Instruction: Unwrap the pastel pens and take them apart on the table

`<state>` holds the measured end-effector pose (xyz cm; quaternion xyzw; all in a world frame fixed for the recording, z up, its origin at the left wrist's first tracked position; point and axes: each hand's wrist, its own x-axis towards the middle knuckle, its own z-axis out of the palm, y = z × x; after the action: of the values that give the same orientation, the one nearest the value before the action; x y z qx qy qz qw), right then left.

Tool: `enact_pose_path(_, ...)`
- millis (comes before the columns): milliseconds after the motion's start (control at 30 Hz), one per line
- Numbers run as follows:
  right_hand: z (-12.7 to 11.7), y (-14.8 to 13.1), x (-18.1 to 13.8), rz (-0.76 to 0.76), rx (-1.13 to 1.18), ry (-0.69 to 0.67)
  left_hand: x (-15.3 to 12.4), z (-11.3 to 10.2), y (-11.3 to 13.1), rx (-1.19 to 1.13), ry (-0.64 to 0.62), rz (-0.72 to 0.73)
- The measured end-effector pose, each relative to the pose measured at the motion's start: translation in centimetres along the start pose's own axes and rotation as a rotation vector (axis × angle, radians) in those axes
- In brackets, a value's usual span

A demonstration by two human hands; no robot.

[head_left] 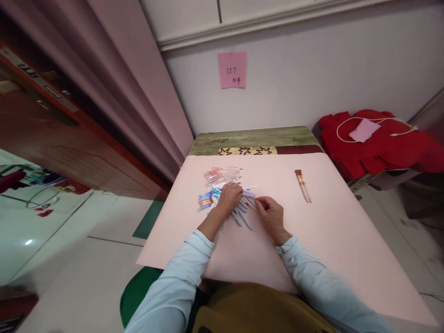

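Observation:
A heap of pens point(243, 213) in grey, blue and orange lies on a pale pink table cover point(329, 231). My left hand point(229, 198) rests on top of the heap with its fingers curled over several pens. Just to the right, my right hand point(272, 213) has its fingers pinched on the tip of one pen from the heap. More blue and orange pens point(205, 200) lie to the left of my left hand. A bunch of clear pens or caps point(222, 175) sits behind them.
Two tan pens point(303, 185) lie side by side at the right of the cover. A green-topped table end point(253, 138) shows beyond the cover. Red cloth point(378, 143) with a white cable and pink paper lies at right. A pink note point(232, 69) hangs on the wall.

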<state>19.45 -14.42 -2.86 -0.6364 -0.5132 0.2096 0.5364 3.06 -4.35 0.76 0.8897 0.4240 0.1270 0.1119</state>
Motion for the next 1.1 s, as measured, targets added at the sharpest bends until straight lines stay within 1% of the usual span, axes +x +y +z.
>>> enact_pose_path(133, 0.0, 0.3, 0.2, 0.007, 0.001, 0.047, 0.3, 0.3, 0.6, 0.065, -0.006, 0.051)
enact_pose_path(233, 0.1, 0.5, 0.3, 0.020, 0.009, 0.069, 0.7, 0.6, 0.9, 0.161, 0.003, 0.077)
enact_pose_path(433, 0.0, 0.5, 0.3, 0.031, 0.028, 0.046, 1.4, 1.2, 1.2, 0.349, 0.066, 0.155)
enact_pose_path(533, -0.1, 0.4, 0.2, 0.034, -0.003, 0.031, 1.0, 1.1, 1.1, 0.375, 0.065, 0.176)
enact_pose_path(667, 0.1, 0.3, 0.2, 0.025, -0.150, -0.006, 0.3, 0.5, 0.8, 0.402, 0.007, 0.207)
enact_pose_path(733, 0.2, 0.3, 0.3, 0.017, -0.186, -0.018, 0.2, 0.3, 0.8, 0.409, -0.010, 0.201)
enact_pose_path(900, 0.2, 0.4, 0.4, 0.003, -0.180, -0.002, 0.7, 0.4, 1.3, 0.428, -0.004, 0.159)
enact_pose_path(1000, 0.1, 0.5, 0.5, -0.011, -0.165, 0.033, 0.6, 0.6, 1.6, 0.431, 0.010, 0.174)
enact_pose_path(1100, 0.1, 0.7, 0.6, -0.008, -0.173, 0.024, -0.1, 0.7, 1.7, 0.423, 0.020, 0.195)
